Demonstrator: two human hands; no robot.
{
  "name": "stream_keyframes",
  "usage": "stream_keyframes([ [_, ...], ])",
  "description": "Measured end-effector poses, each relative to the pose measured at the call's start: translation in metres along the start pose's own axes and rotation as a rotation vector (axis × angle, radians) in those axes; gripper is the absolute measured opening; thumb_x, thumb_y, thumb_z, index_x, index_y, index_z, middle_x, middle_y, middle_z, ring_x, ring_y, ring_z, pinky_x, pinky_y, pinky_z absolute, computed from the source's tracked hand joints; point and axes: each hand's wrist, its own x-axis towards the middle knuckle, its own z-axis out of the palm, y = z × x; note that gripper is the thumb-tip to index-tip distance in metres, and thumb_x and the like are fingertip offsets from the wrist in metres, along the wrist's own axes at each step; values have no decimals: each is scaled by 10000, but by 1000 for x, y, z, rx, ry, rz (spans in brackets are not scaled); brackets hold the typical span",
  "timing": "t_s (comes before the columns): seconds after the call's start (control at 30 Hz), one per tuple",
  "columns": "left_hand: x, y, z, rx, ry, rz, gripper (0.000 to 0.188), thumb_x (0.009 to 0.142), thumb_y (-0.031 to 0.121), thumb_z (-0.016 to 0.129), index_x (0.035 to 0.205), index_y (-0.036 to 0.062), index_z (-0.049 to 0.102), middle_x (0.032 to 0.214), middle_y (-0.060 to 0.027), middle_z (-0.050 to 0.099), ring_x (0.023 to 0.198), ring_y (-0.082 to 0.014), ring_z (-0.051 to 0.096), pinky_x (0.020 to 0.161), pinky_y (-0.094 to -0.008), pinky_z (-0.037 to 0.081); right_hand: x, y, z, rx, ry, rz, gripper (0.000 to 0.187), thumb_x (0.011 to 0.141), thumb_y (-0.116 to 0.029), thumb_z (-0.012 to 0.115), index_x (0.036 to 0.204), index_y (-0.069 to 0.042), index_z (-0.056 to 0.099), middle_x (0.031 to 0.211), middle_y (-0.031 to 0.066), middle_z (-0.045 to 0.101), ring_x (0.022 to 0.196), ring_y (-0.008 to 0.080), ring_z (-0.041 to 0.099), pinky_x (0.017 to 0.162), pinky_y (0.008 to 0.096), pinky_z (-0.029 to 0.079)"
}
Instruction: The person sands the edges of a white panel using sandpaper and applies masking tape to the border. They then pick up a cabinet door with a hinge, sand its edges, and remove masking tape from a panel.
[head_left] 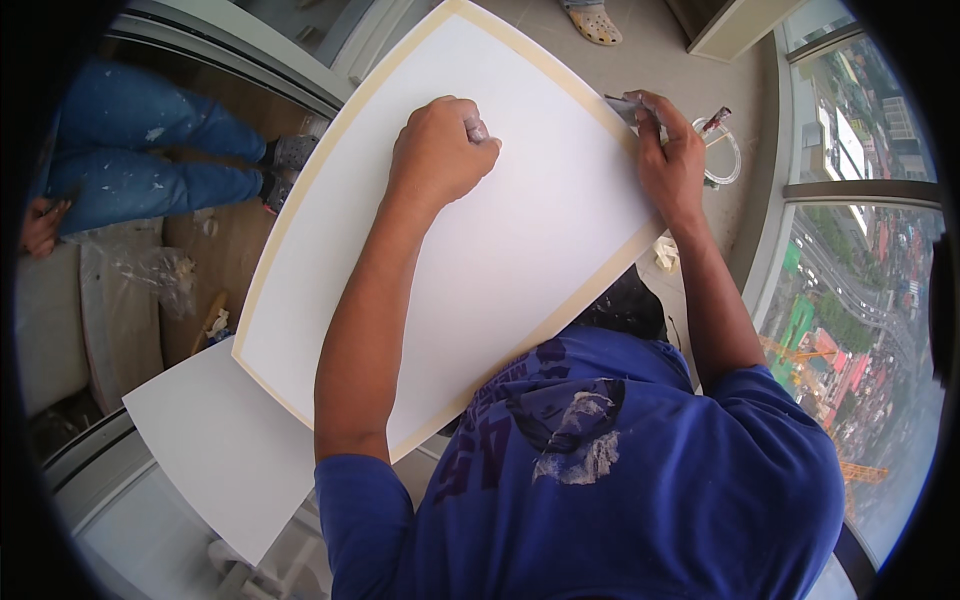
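A large white board (520,200) with a cream strip, like tape, along its edges lies tilted in front of me. Above its upper left part, my left hand (442,152) is curled into a fist. White smears mark its fingers, and whatever they may hold is hidden. At the board's right edge, my right hand (672,158) pinches a thin, flat grey piece (622,106) between thumb and fingers. The kind of that piece is unclear.
A second white panel (225,450) sits under the board's lower left. At left, another person in blue jeans (150,180) is near a clear plastic bag (150,265). Looped clear tubing (738,160) lies right, beside tall windows (860,300). A clog-shod foot (596,24) shows at the top.
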Motion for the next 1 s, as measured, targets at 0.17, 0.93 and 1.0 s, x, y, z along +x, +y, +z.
stream_keyframes([
  [0.17, -3, 3, 2, 91, 29, 67, 271, 834, 188, 876, 813, 1, 681, 892, -130, 704, 787, -244, 689, 732, -366, 560, -1, 1, 0, -16, 15, -12, 235, 972, -26, 619, 1173, -32, 739, 1041, 178, 788, 950, 334, 772, 897, 403, 574],
  [0.93, 1, 8, -6, 107, -76, 11, 238, 851, 182, 852, 925, 13, 701, 1014, -126, 700, 914, -289, 704, 826, -415, 577, -1, -1, 0, -7, 13, -11, 237, 966, -28, 622, 1166, -48, 748, 1038, 169, 790, 942, 319, 772, 911, 401, 571],
  [1.0, 1, 8, -8, 101, -106, -19, 238, 860, 181, 844, 981, 16, 722, 1065, -128, 703, 972, -306, 720, 870, -432, 589, 0, -1, 0, -4, 10, -14, 236, 966, -32, 624, 1165, -48, 749, 1036, 167, 791, 945, 318, 772, 914, 402, 571],
])
